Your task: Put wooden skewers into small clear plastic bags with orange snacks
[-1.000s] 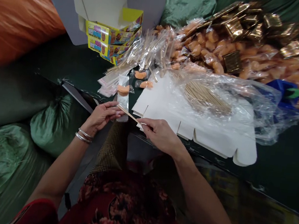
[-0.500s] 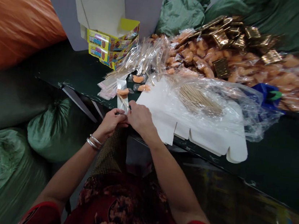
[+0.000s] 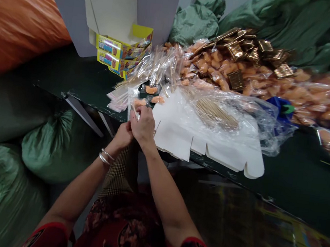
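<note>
My left hand (image 3: 124, 135) is closed at the lower end of a clear plastic sleeve (image 3: 131, 95), at the table's front edge. Over the sleeve's middle, my right hand (image 3: 143, 125) is closed too, its fingertips pressed against the film. An orange piece (image 3: 140, 103) shows just beyond my right fingers, in or on the sleeve; which one I cannot tell. Two more wrapped orange pieces (image 3: 151, 89) lie close behind. Left of them rests a fan of flat clear sleeves (image 3: 119, 101) with pale pink ends.
Yellow printed boxes (image 3: 110, 46) are stacked at the back left. Bagged thin sticks (image 3: 216, 113) lie on white cardboard (image 3: 175, 135). Behind is a heap of wrapped orange pieces (image 3: 219, 72) with gold packets (image 3: 235, 50). Green sacks (image 3: 54, 146) stand left, below an orange sack (image 3: 23, 26).
My right hand has moved left and up along the sleeve, now covering its middle. My left hand has stayed at the lower end. The view has shifted slightly.
</note>
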{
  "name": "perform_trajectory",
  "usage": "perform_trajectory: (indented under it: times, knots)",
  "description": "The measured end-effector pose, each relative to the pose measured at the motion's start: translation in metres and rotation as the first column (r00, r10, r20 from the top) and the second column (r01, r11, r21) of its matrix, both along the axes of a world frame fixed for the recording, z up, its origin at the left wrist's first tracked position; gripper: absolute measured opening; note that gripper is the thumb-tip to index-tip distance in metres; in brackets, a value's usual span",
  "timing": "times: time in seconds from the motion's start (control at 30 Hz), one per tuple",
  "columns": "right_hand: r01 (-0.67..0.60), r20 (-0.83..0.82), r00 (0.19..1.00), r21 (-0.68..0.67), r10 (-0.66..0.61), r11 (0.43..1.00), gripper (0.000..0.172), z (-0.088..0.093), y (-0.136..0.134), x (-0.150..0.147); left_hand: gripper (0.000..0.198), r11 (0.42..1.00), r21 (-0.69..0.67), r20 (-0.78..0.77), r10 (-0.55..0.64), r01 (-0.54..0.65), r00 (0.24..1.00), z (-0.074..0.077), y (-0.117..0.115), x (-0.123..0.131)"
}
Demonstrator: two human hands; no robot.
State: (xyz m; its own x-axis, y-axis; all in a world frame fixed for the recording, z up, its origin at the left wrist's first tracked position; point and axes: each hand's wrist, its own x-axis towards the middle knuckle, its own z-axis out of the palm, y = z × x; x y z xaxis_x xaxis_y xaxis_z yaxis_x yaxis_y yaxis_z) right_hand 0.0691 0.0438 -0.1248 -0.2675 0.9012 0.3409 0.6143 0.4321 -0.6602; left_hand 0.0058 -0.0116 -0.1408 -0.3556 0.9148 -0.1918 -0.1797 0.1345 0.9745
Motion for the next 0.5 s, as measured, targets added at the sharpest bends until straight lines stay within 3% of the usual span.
perform_trajectory:
  times: [0.1,0.2,0.33,0.4,0.5]
  knots:
    - [0.023,0.101,0.994,0.042,-0.027,0.999,0.024,0.006,0.031,-0.023,0.024,0.996,-0.050,-0.021,-0.076,0.074,0.997,0.008,0.001,-0.013]
    - [-0.039,0.147,0.988,-0.018,0.041,0.999,0.032,0.014,0.064,-0.035,0.017,0.999,-0.043,-0.071,-0.032,0.029,0.997,0.026,0.010,-0.038]
    - [-0.161,-0.049,0.986,-0.107,0.157,0.981,0.027,0.031,0.083,-0.026,0.012,0.997,0.044,-0.268,0.072,-0.063,0.961,0.077,0.026,-0.075]
    - [-0.241,-0.156,0.960,-0.040,0.232,0.970,0.019,0.046,0.076,-0.012,0.010,0.994,0.100,-0.398,0.081,-0.045,0.914,0.107,0.024,-0.087]
    - [-0.447,-0.249,0.853,0.107,0.459,0.888,0.030,0.082,0.046,0.015,0.012,0.989,0.148,-0.527,0.068,0.012,0.847,0.143,-0.003,-0.094]
